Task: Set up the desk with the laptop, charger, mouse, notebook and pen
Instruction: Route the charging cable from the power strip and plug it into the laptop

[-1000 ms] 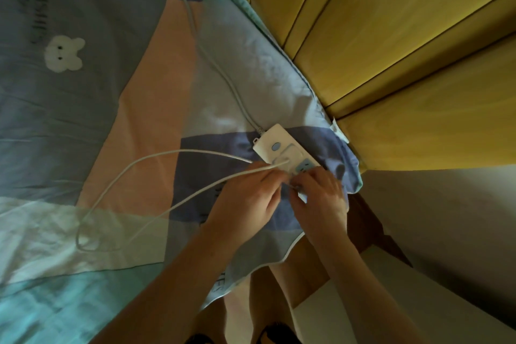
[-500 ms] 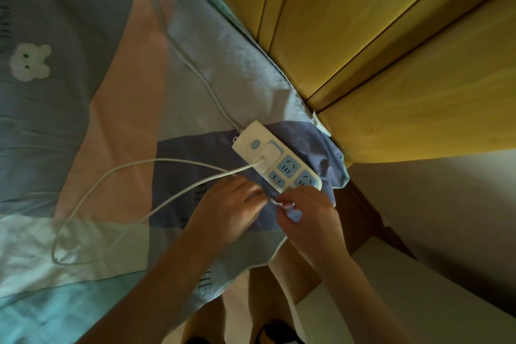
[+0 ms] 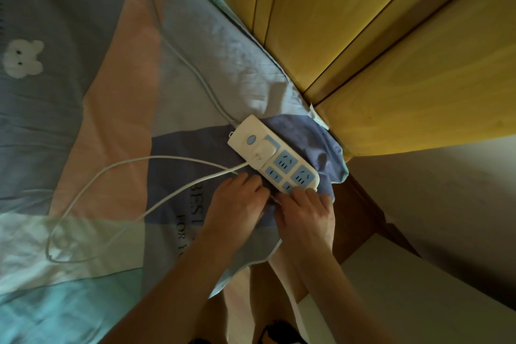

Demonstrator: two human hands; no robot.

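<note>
Forearms come up from the bottom edge and meet at the near end of a white power strip (image 3: pixel 272 155) lying on a bed (image 3: pixel 69 120). The left hand (image 3: pixel 237 205) is palm down on the bedcover, its fingers (image 3: pixel 251 184) curled together and pointing at the strip's near long edge; what they pinch, if anything, is hidden under the knuckles. The right hand (image 3: pixel 305 216) lies just beside it, palm down, fingers (image 3: pixel 300 194) bent and close together, their tips touching the strip's near end and covering part of the last blue socket. A thin bit of white shows between the two hands, too small to identify. A white charger plug (image 3: pixel 264 149) sits in the socket next to the strip's round blue button, well ahead of both hands. Its white cable (image 3: pixel 111 173) runs left past the left hand's fingertips, makes a wide loop across the patchwork bedcover and comes back toward the hands. The strip's own grey cord (image 3: pixel 178 47) trails off toward the top of the bed. A yellow wooden panel (image 3: pixel 363 50) stands right behind the strip, and a white bear print (image 3: pixel 23 58) marks the bedcover far to the left.
</note>
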